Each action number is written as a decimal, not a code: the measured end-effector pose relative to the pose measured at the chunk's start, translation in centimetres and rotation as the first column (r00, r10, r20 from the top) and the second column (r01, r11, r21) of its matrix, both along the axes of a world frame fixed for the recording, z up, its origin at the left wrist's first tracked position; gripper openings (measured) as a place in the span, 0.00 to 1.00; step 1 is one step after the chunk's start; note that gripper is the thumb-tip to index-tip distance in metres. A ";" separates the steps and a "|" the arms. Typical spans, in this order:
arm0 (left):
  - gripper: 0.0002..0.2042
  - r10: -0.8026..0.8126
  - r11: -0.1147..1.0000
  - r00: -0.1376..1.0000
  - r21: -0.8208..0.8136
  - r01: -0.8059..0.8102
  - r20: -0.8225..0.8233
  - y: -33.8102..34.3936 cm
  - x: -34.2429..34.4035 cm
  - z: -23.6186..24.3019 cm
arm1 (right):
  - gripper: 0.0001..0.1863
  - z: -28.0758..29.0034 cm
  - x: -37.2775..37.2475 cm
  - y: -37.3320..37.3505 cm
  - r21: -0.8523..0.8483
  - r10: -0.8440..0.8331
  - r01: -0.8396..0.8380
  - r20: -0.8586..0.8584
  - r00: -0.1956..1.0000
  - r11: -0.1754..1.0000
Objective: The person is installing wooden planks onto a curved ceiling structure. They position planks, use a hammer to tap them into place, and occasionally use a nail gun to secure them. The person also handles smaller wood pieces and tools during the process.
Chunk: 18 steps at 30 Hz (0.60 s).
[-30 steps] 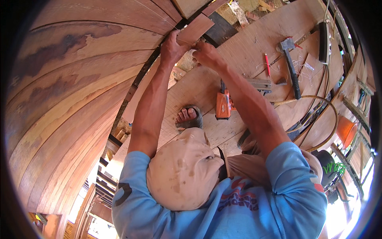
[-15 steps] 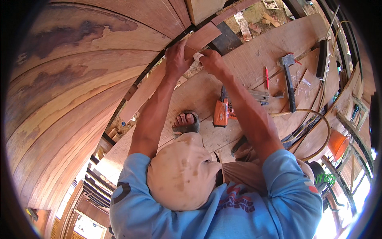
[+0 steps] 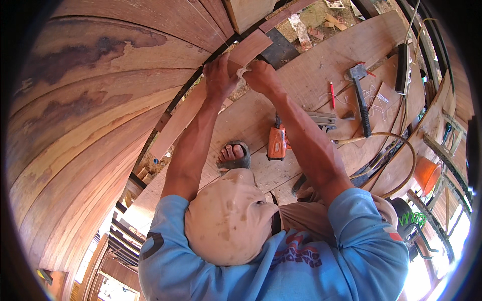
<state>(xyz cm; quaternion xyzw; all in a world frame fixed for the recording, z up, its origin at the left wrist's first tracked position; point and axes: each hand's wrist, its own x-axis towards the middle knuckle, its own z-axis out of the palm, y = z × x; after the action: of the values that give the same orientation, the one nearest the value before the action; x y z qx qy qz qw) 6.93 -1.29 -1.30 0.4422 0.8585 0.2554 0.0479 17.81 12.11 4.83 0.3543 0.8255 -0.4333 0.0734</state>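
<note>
My left grip (image 3: 218,78) is curled over a narrow reddish-brown wooden strip (image 3: 252,46), fingers bent at its edge beside the planked wall (image 3: 115,83). My right grip (image 3: 262,78) is closed, pinching a small white curved piece (image 3: 242,73) at the strip's right-hand edge; the exact nature of this piece cannot be determined. The two grips are near each other but apart. The strip lies slantwise along the dark border of the planked wall, its upper end projecting beyond both grips. Below my right grip, an orange-bodied tool (image 3: 276,143) stands on the broad boards (image 3: 321,62), near my sandalled foot (image 3: 234,155). To the right of my right forearm lie a red pencil-like stick (image 3: 332,95) and a hammer-like tool (image 3: 360,98) with a grey head and black handle. A yellowish hose (image 3: 412,160) loops farther right, near an orange container (image 3: 426,175).
</note>
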 end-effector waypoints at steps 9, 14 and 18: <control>0.39 0.039 0.999 0.998 0.024 -0.041 0.058 0.4 0.2 1.3 | 0.23 1.2 -0.8 0.6 -0.292 -0.078 0.090 0.052 0.996 0.952; 0.33 0.117 0.993 0.979 0.004 -0.119 0.167 0.4 -0.1 0.3 | 0.18 2.4 -0.3 -0.9 -0.638 -0.330 0.236 -0.029 0.944 0.733; 0.20 0.182 0.975 0.937 0.069 -0.211 0.298 1.2 -0.1 0.5 | 0.17 3.1 0.6 -3.0 -0.619 -0.443 0.241 -0.195 0.875 0.748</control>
<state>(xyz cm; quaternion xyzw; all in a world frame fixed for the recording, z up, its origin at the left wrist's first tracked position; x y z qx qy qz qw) 6.80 -0.12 -0.80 0.3137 0.8682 0.3634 0.1250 18.43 9.12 7.93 0.3846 0.5744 -0.7212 -0.0435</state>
